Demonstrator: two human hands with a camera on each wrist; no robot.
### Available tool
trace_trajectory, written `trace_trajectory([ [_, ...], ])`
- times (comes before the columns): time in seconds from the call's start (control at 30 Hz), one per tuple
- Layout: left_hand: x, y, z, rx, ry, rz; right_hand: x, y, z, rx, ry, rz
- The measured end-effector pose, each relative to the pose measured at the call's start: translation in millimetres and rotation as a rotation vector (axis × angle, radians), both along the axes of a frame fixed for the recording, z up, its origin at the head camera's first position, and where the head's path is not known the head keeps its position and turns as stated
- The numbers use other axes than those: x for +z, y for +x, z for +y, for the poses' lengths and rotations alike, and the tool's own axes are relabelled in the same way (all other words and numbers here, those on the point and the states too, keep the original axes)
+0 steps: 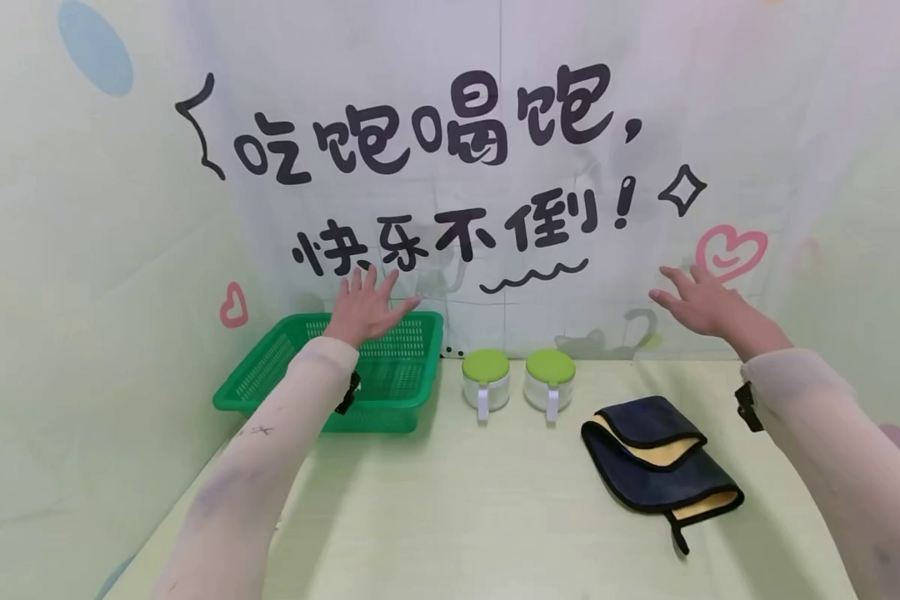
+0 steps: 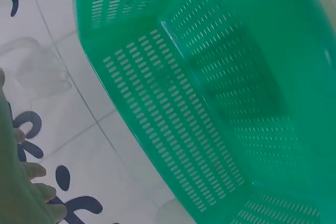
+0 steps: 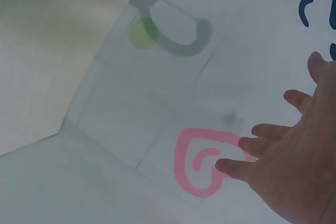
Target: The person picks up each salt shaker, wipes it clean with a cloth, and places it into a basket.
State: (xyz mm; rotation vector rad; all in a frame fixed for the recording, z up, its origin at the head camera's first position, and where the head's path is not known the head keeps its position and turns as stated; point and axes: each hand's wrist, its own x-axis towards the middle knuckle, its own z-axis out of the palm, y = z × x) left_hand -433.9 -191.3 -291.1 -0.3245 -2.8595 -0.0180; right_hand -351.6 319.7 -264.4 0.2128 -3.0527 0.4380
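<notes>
My left hand (image 1: 366, 312) is raised above the green plastic basket (image 1: 378, 415), its fingers spread and holding nothing. In the left wrist view the slotted inside of the basket (image 2: 173, 119) fills most of the picture, with fingertips at the lower left edge. My right hand (image 1: 708, 307) is held up at the right, fingers extended and bare, in front of the printed wall sheet. Below it on the table lies a folded dark blue cloth (image 1: 645, 475) with black edging and a yellow underside. The right wrist view shows that hand (image 3: 294, 156) beside a pink heart print.
Two clear jars with green lids, a left one (image 1: 486, 383) and a right one (image 1: 550, 383), stand at the back of the pale table (image 1: 450, 517), white handles facing me. A white sheet (image 1: 435, 50) with black lettering hangs behind. Pale walls flank both sides.
</notes>
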Motion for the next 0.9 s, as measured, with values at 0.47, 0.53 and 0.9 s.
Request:
trace_trajectory([
  [0.47, -0.8, 17.4, 21, -0.108, 0.117, -0.027, -7.5, 23.2, -15, 0.136, -0.038, -0.007],
  [0.53, 0.2, 21.9, 24, -0.131, 0.147, -0.025, -10.3, 28.0, -17, 0.147, -0.043, 0.001],
  [0.9, -8.7, 60.6, 45, -0.2, 0.371, 0.041, -30.6, 52.3, -23, 0.166, -0.096, 0.024],
])
